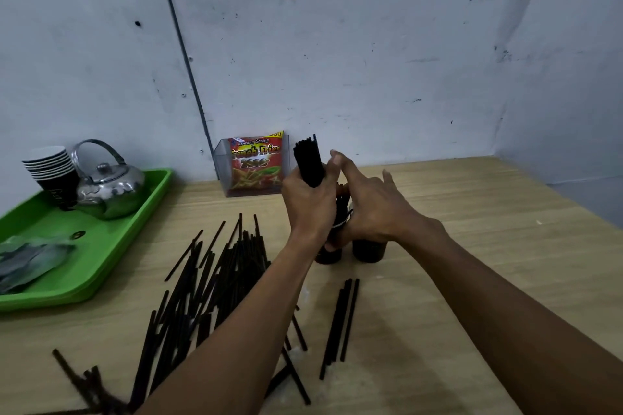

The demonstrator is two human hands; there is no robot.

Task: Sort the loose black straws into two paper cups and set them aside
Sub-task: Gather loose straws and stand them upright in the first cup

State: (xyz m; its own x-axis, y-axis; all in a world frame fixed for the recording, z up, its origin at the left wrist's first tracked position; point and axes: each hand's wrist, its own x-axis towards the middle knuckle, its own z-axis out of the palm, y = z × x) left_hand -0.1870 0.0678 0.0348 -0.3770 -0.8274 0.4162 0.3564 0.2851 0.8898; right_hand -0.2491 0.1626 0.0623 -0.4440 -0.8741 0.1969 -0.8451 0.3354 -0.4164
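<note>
My left hand grips an upright bundle of black straws, its lower end going down into a dark paper cup. A second dark paper cup stands right beside it, mostly hidden by my right hand. That hand rests against the bundle and cups with its fingers spread, the thumb low by the left cup. A large pile of loose black straws lies on the wooden table to the left. A few more loose straws lie in front of the cups.
A green tray at the left holds a metal kettle, a stack of paper cups and plastic wrappers. A snack bag in a clear holder stands against the wall behind the cups.
</note>
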